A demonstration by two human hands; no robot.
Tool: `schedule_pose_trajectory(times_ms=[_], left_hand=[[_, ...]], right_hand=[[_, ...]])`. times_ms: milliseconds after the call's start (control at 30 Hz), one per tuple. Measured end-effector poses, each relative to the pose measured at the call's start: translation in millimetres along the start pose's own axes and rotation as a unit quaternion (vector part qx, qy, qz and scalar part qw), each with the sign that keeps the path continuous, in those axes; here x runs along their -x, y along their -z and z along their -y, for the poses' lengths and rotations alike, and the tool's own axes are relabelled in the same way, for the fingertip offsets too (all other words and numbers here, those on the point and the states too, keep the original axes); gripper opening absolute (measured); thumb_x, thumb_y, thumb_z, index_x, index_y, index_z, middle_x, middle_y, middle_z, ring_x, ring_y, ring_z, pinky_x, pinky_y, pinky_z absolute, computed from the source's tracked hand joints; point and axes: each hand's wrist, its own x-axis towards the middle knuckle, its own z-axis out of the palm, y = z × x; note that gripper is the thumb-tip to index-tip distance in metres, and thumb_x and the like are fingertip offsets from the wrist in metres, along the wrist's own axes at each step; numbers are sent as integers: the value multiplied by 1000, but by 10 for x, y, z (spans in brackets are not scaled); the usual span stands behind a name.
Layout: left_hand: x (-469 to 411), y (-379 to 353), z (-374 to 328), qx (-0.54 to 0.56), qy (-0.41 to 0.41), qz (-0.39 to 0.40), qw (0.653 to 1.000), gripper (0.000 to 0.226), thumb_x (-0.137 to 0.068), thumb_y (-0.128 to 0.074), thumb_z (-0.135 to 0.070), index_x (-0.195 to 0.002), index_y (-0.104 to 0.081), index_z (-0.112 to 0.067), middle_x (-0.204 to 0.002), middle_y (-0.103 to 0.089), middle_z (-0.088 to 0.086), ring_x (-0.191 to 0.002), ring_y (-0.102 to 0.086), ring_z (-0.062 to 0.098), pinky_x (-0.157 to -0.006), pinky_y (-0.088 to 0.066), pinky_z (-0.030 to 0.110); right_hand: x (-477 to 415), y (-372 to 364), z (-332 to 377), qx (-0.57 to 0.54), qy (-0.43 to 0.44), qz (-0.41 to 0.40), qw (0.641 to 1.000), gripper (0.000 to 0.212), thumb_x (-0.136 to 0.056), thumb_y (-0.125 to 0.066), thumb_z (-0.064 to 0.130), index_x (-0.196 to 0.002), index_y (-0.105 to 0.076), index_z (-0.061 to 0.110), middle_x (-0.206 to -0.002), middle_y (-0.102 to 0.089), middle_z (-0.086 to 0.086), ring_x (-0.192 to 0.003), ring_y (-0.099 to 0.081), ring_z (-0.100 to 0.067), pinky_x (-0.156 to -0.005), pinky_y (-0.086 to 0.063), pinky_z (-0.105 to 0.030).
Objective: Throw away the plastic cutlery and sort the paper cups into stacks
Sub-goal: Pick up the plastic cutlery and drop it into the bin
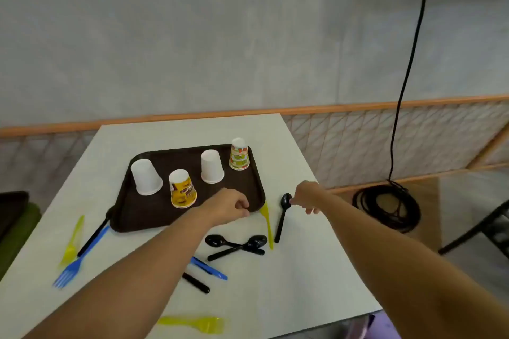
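Four paper cups stand upside down on a dark brown tray (129, 217): a white cup (146, 177), a yellow printed cup (182, 188), a second white cup (211, 166) and a green-and-red patterned cup (239, 154). My left hand (228, 206) lies on the tray's front right corner, fingers curled at the rim. My right hand (305, 198) pinches the bowl of a black spoon (281, 221) that lies on the table. Between the hands lies a yellow knife (267, 224). Nearer me are two crossed black spoons (234, 245), a blue knife (210, 268), a black handle (196, 282) and a yellow fork (198, 323).
Left of the tray lie a blue fork (70, 268), a yellow utensil (73, 239) and a black utensil (93, 237). The white table (303, 283) ends just right of my right arm. A coiled black cable (385, 208) and a chair leg (473, 231) are on the floor at right.
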Motion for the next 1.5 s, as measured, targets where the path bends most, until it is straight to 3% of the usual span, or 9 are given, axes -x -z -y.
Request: schedule_pose_trajectory(times_ms=[167, 233, 300, 467, 800, 967, 1133, 1333, 1500], left_hand=[[-9, -364, 173, 11, 54, 10, 998, 32, -84, -66, -27, -113, -65, -13, -108, -64, 4, -86, -54, 9, -76, -40, 19], [-8, -502, 237, -3, 55, 22, 998, 38, -83, -67, -30, -117, -62, -14, -113, -59, 2, -93, -55, 12, -79, -41, 20], [-20, -623, 291, -39, 52, 34, 997, 46, -81, -68, -35, -122, -59, -17, -118, -52, 1, -108, -52, 17, -90, -43, 25], [-45, -804, 342, -195, 36, 52, 979, 49, -83, -62, -41, -127, -53, -20, -125, -44, 2, -120, -39, 22, -98, -33, 34], [-123, -960, 390, -215, 3, 21, 976, 26, -93, -51, -26, -115, -57, -13, -119, -50, 4, -112, -43, 22, -90, -34, 30], [-112, -956, 378, -244, 4, 23, 969, 27, -97, -43, -24, -120, -49, -12, -123, -46, 6, -115, -42, 22, -92, -33, 32], [-85, -862, 316, -146, 39, 4, 988, 21, -99, -39, -21, -115, -46, -10, -115, -55, 8, -104, -51, 26, -81, -36, 33], [-73, -847, 181, 89, 63, -39, 993, 7, -98, -43, -18, -93, -42, -14, -84, -53, 6, -70, -45, 15, -65, -36, 28], [-127, -849, -29, 253, 117, -77, 957, 7, -98, -43, -18, -100, -47, -13, -82, -53, 1, -64, -45, 11, -62, -39, 20]], right_hand=[[-41, -318, -68, -52, -30, 6, 998, 31, -91, -54, 28, -70, -42, 8, -72, -53, -9, -52, -50, -18, -45, -42, -22], [-64, -445, -57, -83, -30, -6, 996, 29, -90, -57, 34, -89, -50, 6, -95, -57, -14, -72, -55, -22, -66, -50, -26], [-92, -577, -20, -113, -36, -25, 993, 51, -88, -60, 42, -118, -48, 3, -116, -55, -15, -98, -57, -26, -79, -47, -29], [-179, -906, 150, -164, -70, -58, 982, 76, -81, -64, 52, -132, -36, 4, -128, -43, -12, -118, -50, -27, -92, -45, -34], [-307, -1012, 111, -152, -99, -87, 980, 31, -96, -38, 16, -125, -42, 4, -128, -45, -14, -118, -49, -30, -96, -41, -37], [-311, -1025, 84, -141, -79, -84, 983, 47, -95, -46, 40, -127, -41, 5, -127, -45, -11, -118, -48, -29, -93, -42, -36], [-324, -1033, 39, -92, -82, -76, 990, 31, -97, -38, 9, -127, -41, 3, -129, -46, -14, -119, -50, -28, -97, -43, -34], [-235, -1026, 9, -96, -67, -66, 991, 30, -97, -33, 6, -126, -39, 2, -128, -50, -16, -119, -50, -30, -95, -42, -34], [-7, -960, -105, -246, -52, -17, 968, 15, -95, -29, 6, -107, -38, 5, -91, -50, -11, -86, -48, -30, -70, -45, -36]])
